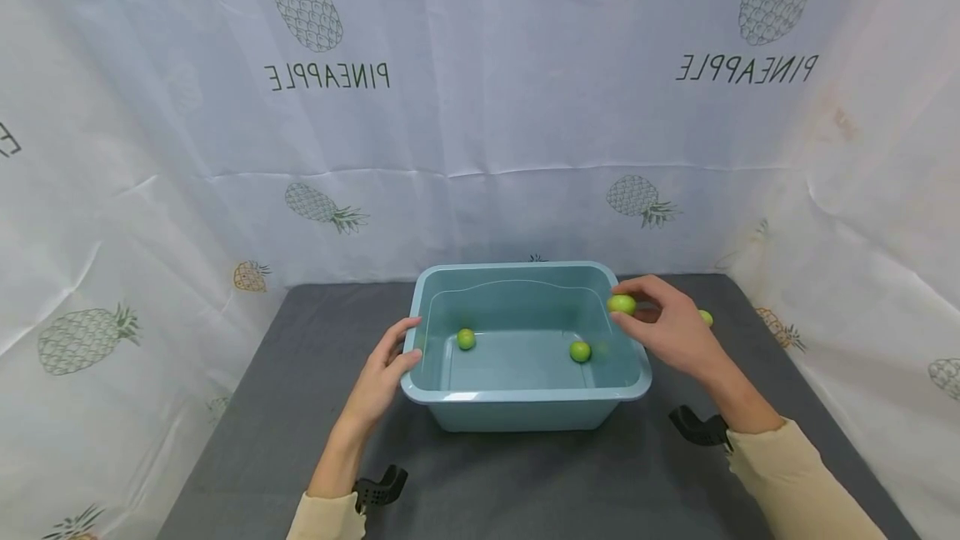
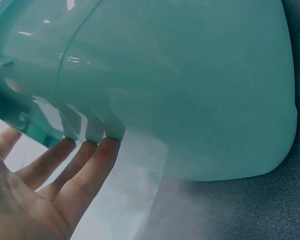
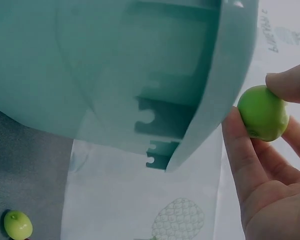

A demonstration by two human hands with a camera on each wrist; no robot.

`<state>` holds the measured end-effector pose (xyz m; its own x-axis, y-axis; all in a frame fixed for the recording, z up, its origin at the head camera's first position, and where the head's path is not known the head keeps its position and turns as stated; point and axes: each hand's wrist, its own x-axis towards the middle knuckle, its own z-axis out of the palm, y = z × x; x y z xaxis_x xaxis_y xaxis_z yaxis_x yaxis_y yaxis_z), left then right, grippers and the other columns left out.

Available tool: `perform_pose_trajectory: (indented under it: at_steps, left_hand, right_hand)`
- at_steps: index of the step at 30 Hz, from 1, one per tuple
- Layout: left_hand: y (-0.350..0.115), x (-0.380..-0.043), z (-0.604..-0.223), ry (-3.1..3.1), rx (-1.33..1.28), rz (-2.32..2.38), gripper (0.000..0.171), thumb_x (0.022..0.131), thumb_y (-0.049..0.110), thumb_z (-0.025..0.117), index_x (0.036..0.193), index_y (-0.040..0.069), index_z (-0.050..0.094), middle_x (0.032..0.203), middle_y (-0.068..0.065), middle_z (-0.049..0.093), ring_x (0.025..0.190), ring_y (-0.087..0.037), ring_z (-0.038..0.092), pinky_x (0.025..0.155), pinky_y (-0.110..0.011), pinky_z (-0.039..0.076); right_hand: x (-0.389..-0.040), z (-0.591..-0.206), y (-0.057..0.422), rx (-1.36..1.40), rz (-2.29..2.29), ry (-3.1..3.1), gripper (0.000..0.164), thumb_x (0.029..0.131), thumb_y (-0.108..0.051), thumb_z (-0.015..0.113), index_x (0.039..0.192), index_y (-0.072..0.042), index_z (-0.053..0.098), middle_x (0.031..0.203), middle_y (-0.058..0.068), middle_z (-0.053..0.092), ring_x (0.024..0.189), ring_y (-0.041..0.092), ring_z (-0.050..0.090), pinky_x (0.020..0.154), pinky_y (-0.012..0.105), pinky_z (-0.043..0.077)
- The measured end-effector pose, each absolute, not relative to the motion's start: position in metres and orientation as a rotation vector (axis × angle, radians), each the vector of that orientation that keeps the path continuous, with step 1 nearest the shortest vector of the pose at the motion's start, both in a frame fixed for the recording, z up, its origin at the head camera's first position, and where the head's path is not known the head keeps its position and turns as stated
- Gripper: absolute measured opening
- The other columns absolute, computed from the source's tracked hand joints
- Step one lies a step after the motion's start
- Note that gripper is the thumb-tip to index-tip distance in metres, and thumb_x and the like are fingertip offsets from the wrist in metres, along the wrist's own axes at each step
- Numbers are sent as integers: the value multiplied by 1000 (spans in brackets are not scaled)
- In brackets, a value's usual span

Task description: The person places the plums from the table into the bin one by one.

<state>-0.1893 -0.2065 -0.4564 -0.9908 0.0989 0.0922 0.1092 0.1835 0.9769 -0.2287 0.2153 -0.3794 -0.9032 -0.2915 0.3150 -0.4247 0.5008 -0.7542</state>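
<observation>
Tub (image 1: 525, 415): pale blue, upright, near the middle of the far edge of the dark table (image 1: 480, 490); its steep walls probably serve to stop round things from rolling off.
Left hand (image 1: 378, 382): holds the tub's left rim, thumb and index finger at the top, other fingertips against the outer wall below; this grip likely steadies the tub.
Right hand (image 1: 675, 327): pinches one fruit between thumb and fingertips, a hold that seems to suit something small, round and smooth.
Held fruit (image 1: 621, 304): green, raised at the tub's right rim, towards its far right corner; presumably lifted to about rim height so the wall is no obstacle.
Fruits inside: one green fruit (image 1: 466, 338) rests near the tub's left wall, another (image 1: 581, 352) near its right wall, well apart.
Loose fruit (image 1: 706, 318): on the table, towards the far right corner, partly hidden behind the right hand.
</observation>
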Motion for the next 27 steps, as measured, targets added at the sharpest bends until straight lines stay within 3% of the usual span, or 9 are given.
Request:
perform_pose_trajectory:
  at_steps: [7,14,27]
  left_hand:
    - [-206,-190,-456,-2415,-215,-1994,48,106,21,55,152,23,42,149,-16,44,134,-37,49,99,-51,45]
    - [-206,-190,-457,-2410,-212,-2010,48,106,21,55,152,23,42,149,-17,43,134,-43,47,97,-49,47]
    - [-207,-189,-456,-2404,-203,-2025,49,105,26,57,152,23,42,150,-16,44,134,-43,47,94,-48,49]
  right_hand:
    - [-233,-374,209,655,1316,-2628,32,97,-13,70,128,-4,62,119,9,62,102,11,64,86,21,52]
    - [-236,-367,200,718,1255,-2654,29,96,-13,71,124,-6,64,116,7,62,104,20,63,90,35,55]
    - [-248,-350,179,916,1134,-2641,26,94,-8,73,119,-8,67,116,6,63,103,24,61,88,43,55]
